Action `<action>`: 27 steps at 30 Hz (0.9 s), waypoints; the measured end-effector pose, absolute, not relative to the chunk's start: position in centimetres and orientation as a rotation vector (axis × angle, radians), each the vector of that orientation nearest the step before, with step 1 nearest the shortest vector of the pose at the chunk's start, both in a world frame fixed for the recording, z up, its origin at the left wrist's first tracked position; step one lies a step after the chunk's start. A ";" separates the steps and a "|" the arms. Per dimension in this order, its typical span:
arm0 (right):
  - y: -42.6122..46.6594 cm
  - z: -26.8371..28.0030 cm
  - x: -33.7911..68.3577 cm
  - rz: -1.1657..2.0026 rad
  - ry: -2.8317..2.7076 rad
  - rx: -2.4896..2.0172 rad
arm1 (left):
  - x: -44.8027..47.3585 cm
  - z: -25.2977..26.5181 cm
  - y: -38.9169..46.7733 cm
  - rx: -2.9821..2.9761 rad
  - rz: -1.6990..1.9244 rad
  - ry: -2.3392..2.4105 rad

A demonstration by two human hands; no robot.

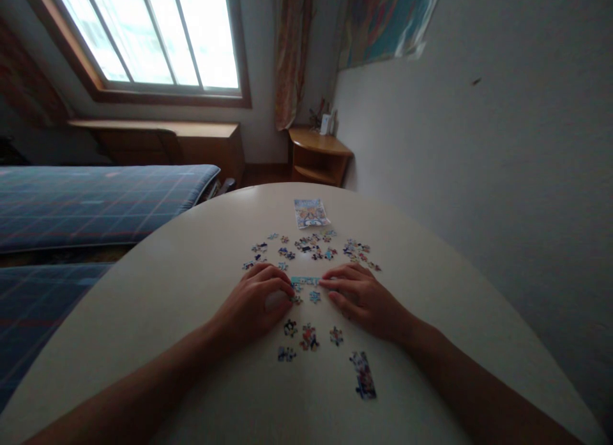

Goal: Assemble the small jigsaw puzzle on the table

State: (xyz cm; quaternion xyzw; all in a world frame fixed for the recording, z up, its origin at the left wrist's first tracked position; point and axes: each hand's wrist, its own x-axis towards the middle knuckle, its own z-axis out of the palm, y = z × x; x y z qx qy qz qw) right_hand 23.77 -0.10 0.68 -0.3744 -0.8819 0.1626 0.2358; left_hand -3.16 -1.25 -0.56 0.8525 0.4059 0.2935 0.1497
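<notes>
A short joined strip of jigsaw puzzle pieces (306, 281), pale blue and green, lies on the table between my hands. My left hand (261, 299) is curled at its left end, thumb and fingertips close together on a small puzzle piece (297, 288) just below the strip; the fingers partly cover it. My right hand (366, 299) rests with fingers stretched out, the foremost fingertips touching the strip's right end and the thumb apart. A loose light-blue puzzle piece (315, 297) lies under the strip, between the two hands.
Several loose pieces (306, 244) are scattered beyond my hands, below a printed picture sheet (311, 213). Nearer me lie a red-and-dark cluster (309, 337), single pieces and a joined dark section (364, 375). The round white table (191, 266) stands beside a wall and a plaid-covered bed (96, 202).
</notes>
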 end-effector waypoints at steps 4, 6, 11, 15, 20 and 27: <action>-0.1 0.8 23.8 0.443 -2.412 -1.020 | -3.1 -0.4 -1.3 2.444 0.819 1.197; -0.1 0.8 23.8 0.434 -2.414 -1.017 | -3.1 -0.4 -1.3 2.445 0.817 1.192; 0.0 0.6 23.8 0.410 -2.425 -1.013 | -3.0 -0.4 -1.4 2.451 0.819 1.197; 0.1 0.5 23.8 0.407 -2.425 -1.007 | -3.1 -0.4 -1.4 2.452 0.819 1.194; 0.0 0.4 23.8 0.422 -2.418 -1.011 | -3.2 -0.6 -1.2 2.449 0.832 1.170; 0.0 0.7 23.7 0.375 -2.425 -0.976 | -3.1 -0.7 -0.9 2.439 0.851 1.176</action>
